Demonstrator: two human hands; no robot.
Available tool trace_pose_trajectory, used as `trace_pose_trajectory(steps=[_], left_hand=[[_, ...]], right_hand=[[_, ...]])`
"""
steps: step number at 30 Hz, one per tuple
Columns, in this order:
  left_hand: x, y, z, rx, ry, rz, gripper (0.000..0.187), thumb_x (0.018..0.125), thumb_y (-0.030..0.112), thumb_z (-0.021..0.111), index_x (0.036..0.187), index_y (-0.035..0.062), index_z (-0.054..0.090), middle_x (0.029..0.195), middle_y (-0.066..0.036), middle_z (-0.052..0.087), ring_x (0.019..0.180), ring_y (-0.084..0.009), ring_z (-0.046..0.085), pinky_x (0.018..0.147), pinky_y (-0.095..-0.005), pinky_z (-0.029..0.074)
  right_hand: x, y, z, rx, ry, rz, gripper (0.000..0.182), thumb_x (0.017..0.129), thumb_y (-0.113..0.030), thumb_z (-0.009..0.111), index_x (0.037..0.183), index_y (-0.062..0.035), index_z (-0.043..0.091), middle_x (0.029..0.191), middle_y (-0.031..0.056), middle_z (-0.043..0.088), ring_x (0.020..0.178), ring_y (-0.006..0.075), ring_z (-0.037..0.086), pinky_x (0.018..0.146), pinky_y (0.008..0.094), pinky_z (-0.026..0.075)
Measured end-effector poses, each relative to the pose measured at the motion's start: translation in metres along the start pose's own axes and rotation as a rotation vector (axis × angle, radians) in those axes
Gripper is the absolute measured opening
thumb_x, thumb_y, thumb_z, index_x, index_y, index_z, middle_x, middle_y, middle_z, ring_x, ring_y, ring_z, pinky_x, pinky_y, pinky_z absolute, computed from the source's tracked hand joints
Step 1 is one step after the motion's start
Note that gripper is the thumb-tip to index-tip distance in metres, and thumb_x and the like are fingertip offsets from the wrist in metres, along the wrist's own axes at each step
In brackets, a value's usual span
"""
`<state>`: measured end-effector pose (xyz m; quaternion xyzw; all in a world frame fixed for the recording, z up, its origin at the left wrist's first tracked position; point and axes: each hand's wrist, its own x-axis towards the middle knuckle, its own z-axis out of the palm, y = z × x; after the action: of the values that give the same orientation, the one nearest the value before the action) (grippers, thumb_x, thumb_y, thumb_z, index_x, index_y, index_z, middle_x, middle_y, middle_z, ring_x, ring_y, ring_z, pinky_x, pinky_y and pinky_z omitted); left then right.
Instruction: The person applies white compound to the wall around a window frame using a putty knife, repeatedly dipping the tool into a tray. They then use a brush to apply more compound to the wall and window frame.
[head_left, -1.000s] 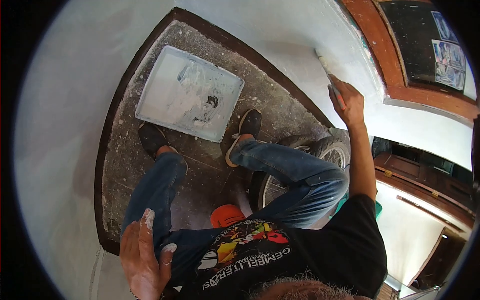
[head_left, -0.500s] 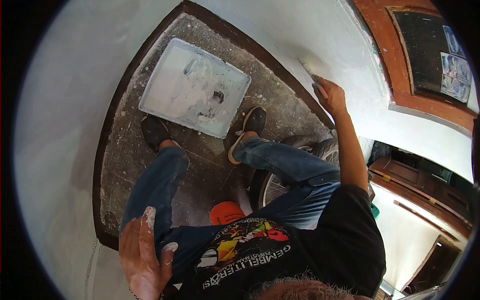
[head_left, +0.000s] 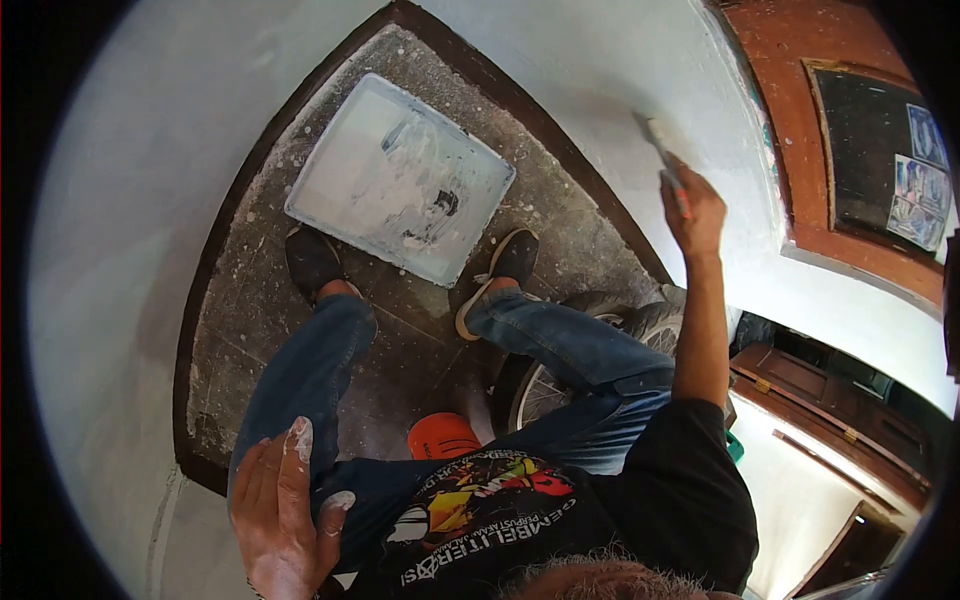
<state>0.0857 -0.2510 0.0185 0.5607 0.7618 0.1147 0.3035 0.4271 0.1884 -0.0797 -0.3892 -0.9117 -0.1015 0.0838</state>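
Note:
My right hand (head_left: pixel 697 212) is closed around the red handle of a paint brush (head_left: pixel 668 165), whose pale tip is at the white wall (head_left: pixel 610 60). My left hand (head_left: pixel 285 505) is beside my left thigh, fingers stretched out, with white paint on the thumb and fingertip and nothing held. On the speckled floor ahead of my shoes lies a shallow white tray (head_left: pixel 340 170) with white paint and dark smears in it.
A spoked wheel with a tire (head_left: pixel 515 385) stands beside my right leg. An orange object (head_left: pixel 442 436) is on the floor between my legs. Dark trim (head_left: pixel 530 120) edges the floor. A brown wooden frame (head_left: pixel 810 190) is at the right.
My right hand and the brush have moved to the right and slightly down in the view. The left hand has hardly changed. The view has shifted slightly.

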Motion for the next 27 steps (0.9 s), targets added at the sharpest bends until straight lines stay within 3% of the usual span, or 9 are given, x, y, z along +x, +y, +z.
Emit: trace_pose_trajectory(steps=[3,4,6,9,13,14,18,24,27], left_hand=[[0.002,0.000,-0.001,-0.015,0.000,-0.023,0.074,0.076,0.011,0.074,0.142,-0.0009,0.044,0.135,-0.023,0.058,0.120,-0.0459,0.056,0.104,-0.0561,0.042],[0.003,-0.001,0.000,-0.021,0.010,-0.006,0.074,0.076,0.012,0.074,0.142,-0.0010,0.044,0.135,-0.023,0.058,0.119,-0.0459,0.057,0.104,-0.0561,0.042],[0.003,-0.002,0.000,-0.029,0.025,0.023,0.074,0.076,0.013,0.074,0.142,-0.0013,0.044,0.134,-0.023,0.058,0.119,-0.0460,0.057,0.103,-0.0560,0.043],[0.002,-0.002,0.000,-0.022,0.019,0.021,0.074,0.076,0.015,0.074,0.142,-0.0017,0.044,0.134,-0.023,0.058,0.118,-0.0459,0.057,0.103,-0.0557,0.043],[0.002,0.000,-0.004,-0.080,0.010,0.021,0.075,0.075,0.013,0.074,0.142,-0.0020,0.043,0.134,-0.023,0.058,0.117,-0.0469,0.056,0.103,-0.0556,0.042],[0.002,0.001,-0.004,-0.088,0.002,0.009,0.075,0.075,0.012,0.074,0.142,-0.0021,0.043,0.134,-0.023,0.058,0.118,-0.0472,0.056,0.103,-0.0556,0.042],[0.003,-0.002,-0.006,-0.084,0.001,0.007,0.075,0.074,0.009,0.073,0.142,-0.0020,0.044,0.135,-0.023,0.057,0.118,-0.0475,0.056,0.104,-0.0560,0.042],[0.000,-0.006,-0.003,-0.035,-0.003,-0.012,0.073,0.077,0.014,0.073,0.142,-0.0010,0.044,0.134,-0.024,0.059,0.118,-0.0471,0.056,0.104,-0.0566,0.042],[0.001,-0.004,-0.004,-0.046,-0.005,-0.007,0.071,0.079,0.016,0.072,0.142,-0.0006,0.043,0.133,-0.023,0.059,0.119,-0.0467,0.057,0.105,-0.0566,0.042]], right_hand=[[0.002,-0.018,-0.021,-0.024,0.085,0.030,0.029,0.087,-0.018,0.072,0.116,-0.0117,0.071,0.087,0.0136,0.072,0.075,0.0313,0.070,0.067,0.0398,0.056],[0.000,-0.024,-0.021,-0.016,0.096,-0.046,0.028,0.087,-0.011,0.072,0.115,-0.0069,0.071,0.095,0.0180,0.073,0.084,0.0327,0.073,0.074,0.0389,0.058],[0.005,-0.044,-0.010,0.161,0.074,-0.055,0.029,0.087,-0.012,0.073,0.115,-0.0079,0.071,0.094,0.0170,0.073,0.082,0.0322,0.073,0.073,0.0386,0.058],[0.035,-0.073,0.003,0.166,0.065,-0.100,0.029,0.087,-0.014,0.073,0.115,-0.0080,0.071,0.093,0.0168,0.073,0.080,0.0319,0.072,0.071,0.0391,0.057],[0.080,-0.040,0.017,0.136,0.210,-0.131,0.029,0.087,-0.021,0.073,0.115,-0.0145,0.070,0.089,0.0148,0.072,0.077,0.0317,0.070,0.069,0.0398,0.056],[0.084,-0.038,0.002,0.187,0.067,0.056,0.030,0.087,-0.022,0.073,0.115,-0.0135,0.070,0.089,0.0154,0.072,0.076,0.0310,0.071,0.069,0.0395,0.057],[0.062,-0.058,-0.018,0.214,0.167,-0.091,0.030,0.086,-0.018,0.074,0.116,-0.0115,0.071,0.090,0.0152,0.072,0.075,0.0299,0.071,0.070,0.0380,0.057],[0.045,-0.046,0.096,0.207,-0.178,-0.067,0.034,0.088,-0.028,0.070,0.120,-0.0164,0.067,0.097,0.0118,0.072,0.085,0.0321,0.070,0.075,0.0441,0.055],[0.058,-0.039,0.093,0.086,-0.201,-0.014,0.035,0.090,-0.033,0.067,0.122,-0.0184,0.066,0.095,0.0116,0.072,0.084,0.0322,0.069,0.075,0.0448,0.055]])
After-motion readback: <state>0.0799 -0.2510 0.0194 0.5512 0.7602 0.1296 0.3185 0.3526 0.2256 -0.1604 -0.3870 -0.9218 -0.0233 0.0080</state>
